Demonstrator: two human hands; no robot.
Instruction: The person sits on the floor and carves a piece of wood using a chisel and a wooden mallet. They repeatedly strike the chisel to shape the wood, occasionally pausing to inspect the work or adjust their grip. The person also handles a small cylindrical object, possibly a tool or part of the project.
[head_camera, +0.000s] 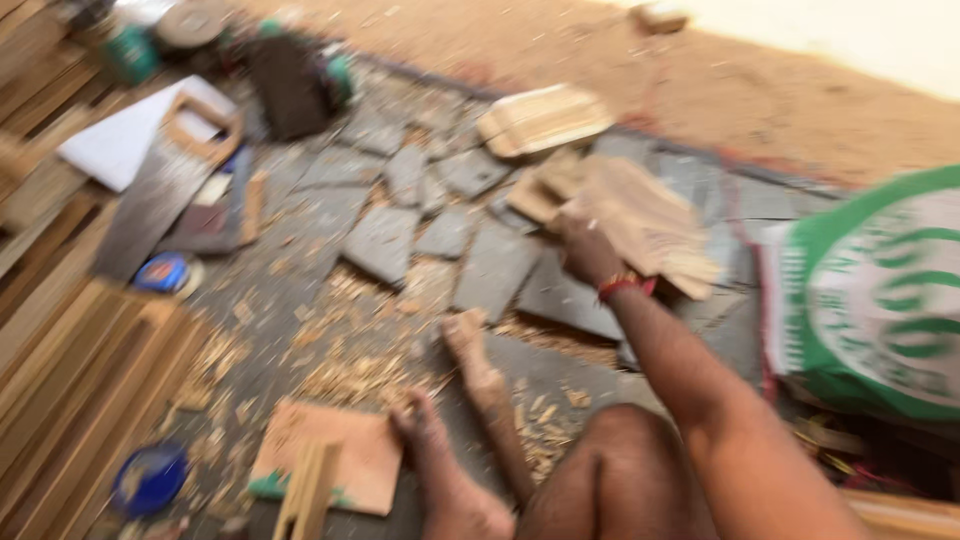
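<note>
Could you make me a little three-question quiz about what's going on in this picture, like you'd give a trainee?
1. True or false: the right hand is stretched out to the wood pieces.
2. Which tool lies at the upper left? A) handsaw B) hammer C) drill
3. What is scattered over the stone floor near the feet?

Key:
1. True, though blur hides the grip.
2. A, the handsaw.
3. Wood shavings.
</note>
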